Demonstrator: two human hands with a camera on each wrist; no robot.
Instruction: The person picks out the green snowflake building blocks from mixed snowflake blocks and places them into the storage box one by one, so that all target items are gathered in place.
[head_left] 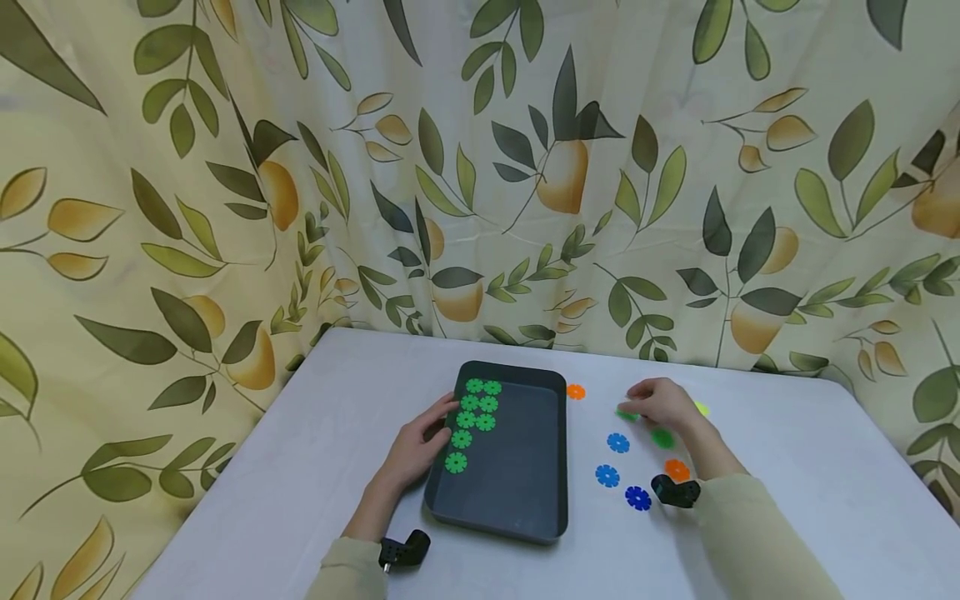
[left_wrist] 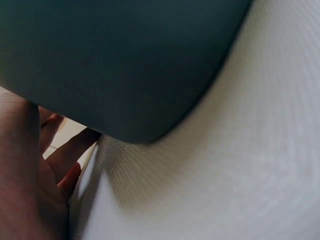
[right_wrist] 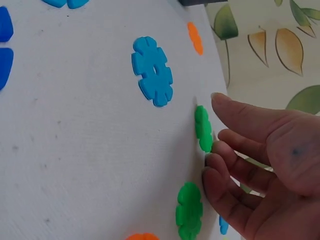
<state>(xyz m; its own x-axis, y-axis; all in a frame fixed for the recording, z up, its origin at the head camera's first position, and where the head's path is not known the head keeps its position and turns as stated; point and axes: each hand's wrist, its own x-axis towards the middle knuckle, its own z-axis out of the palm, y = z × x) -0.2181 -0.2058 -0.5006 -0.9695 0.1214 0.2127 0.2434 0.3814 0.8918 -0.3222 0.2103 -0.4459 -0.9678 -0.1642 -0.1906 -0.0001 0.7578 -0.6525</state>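
Note:
A dark grey tray (head_left: 517,492) lies on the table, with several green flower-shaped plastic discs (head_left: 456,462) in rows along its left side. My left hand (head_left: 412,450) rests against the tray's left edge, fingers and thumb at the rim; in the left wrist view the tray's underside and corner cover part of that hand. To the right of the tray, my right hand (head_left: 663,404) reaches down over a green disc (right_wrist: 203,128) on the table. Its fingertips are right at the disc, with the thumb spread apart from them. Another green disc (right_wrist: 189,211) lies beside these fingers.
Around the right hand lie two light blue discs (head_left: 618,442), a dark blue disc (head_left: 638,498), orange discs (head_left: 576,392) and a yellow-green disc (head_left: 702,408), partly hidden. A curtain with leaves and fruit (head_left: 525,208) hangs behind the white table (head_left: 337,400).

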